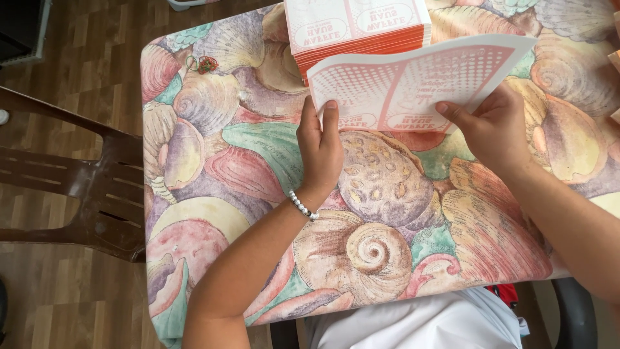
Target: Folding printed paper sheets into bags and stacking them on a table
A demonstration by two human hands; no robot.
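A flat paper bag (413, 81), white with a reddish-orange dotted print and framed panels, is up off the table and held between both hands, slightly bowed, its far corner tipping toward the upper right. The left hand (321, 150) has it at the near left edge, thumb laid flat on the printed face and the other fingers tucked behind the sheet, so that's a pinch on the paper. The right hand (494, 126) takes the near right edge the same way, thumb pressed on top, fingers curled underneath out of sight. A beaded white bracelet (303, 206) sits on the left wrist. Just behind the held bag, and partly covered by it, there's a thick stack of matching bags (355, 29), squared up, orange edges showing along its near side. Everything rests over a table (213, 161) dressed in a cloth printed with big seashells in pinks, greens and purples. Near the far left corner of that cloth lies a small tangle of rubber bands (203, 63), red and green, well apart from the hands. Off to the left stands a brown plastic chair (84, 187) on a wood-plank floor (71, 58), its edge close to the table's side. At the bottom edge, the person's white shirt (420, 323) shows.
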